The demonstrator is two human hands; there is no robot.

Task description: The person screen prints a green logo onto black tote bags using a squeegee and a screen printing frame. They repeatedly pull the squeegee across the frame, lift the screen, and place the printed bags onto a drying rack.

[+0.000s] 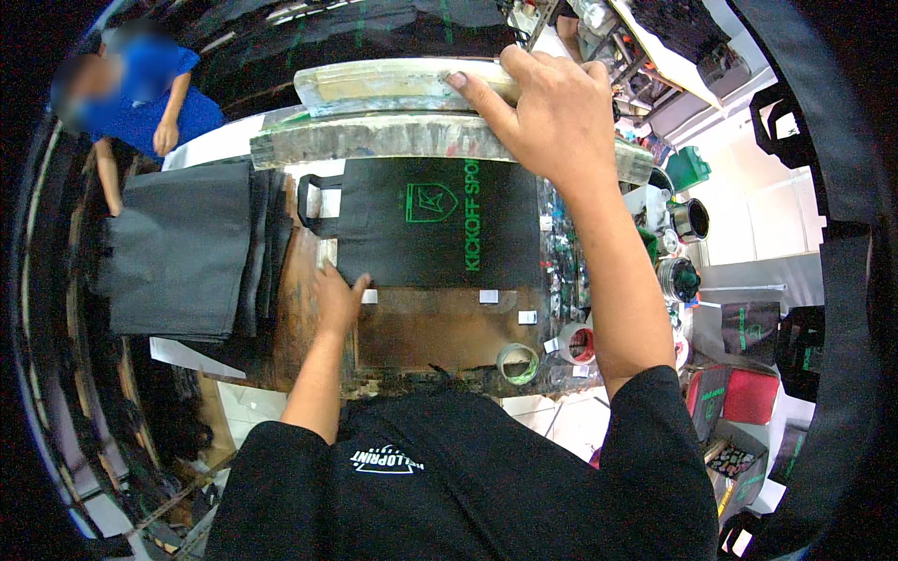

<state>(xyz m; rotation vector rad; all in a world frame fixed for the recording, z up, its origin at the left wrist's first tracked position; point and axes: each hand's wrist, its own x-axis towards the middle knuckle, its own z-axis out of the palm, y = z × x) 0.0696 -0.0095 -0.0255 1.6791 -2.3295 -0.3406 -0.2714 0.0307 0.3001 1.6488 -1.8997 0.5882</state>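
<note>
A flat black bag [393,245] with a green print lies on the brown work board [421,327], its loop handle [318,201] pointing left. At its near left corner rests my left hand [339,297], thumb and fingers apart; it seems to touch the bag's edge. Beyond the bag, my right hand [566,117] is closed over a long pale wooden bar [374,86] stained with paint. Its thumb presses the near side, and the other fingertips are partly hidden behind. Just below that bar runs a second grey, paint-smeared bar [374,140], crossing above the bag's far edge.
Black bags [178,252] are stacked at the left. A tape roll [517,364] and a red-cored roll [576,344] sit near the front right. Cans [690,220] and a green container [687,168] stand at the right. A person in blue [154,93] is at the far left.
</note>
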